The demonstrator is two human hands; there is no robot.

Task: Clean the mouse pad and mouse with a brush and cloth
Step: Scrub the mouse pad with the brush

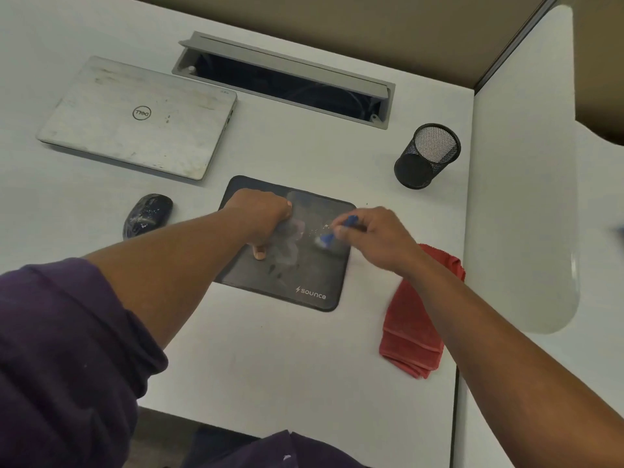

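Observation:
A black mouse pad (304, 275) with white dust specks lies at the middle of the white desk. My left hand (263, 216) rests on the pad's left part, fingers curled under and thumb pressed flat on the mat. My right hand (374, 236) pinches a small blue brush (332, 231) whose pale bristles touch the pad's right side. A dusty black mouse (147, 214) sits on the desk left of the pad. A folded red cloth (412, 329) lies right of the pad, partly under my right forearm.
A closed silver laptop (138, 118) lies at the back left. A grey cable tray with its lid up (283, 79) is set into the desk behind the pad. A black mesh pen cup (427, 155) stands at the back right. A partition wall (520, 163) bounds the right.

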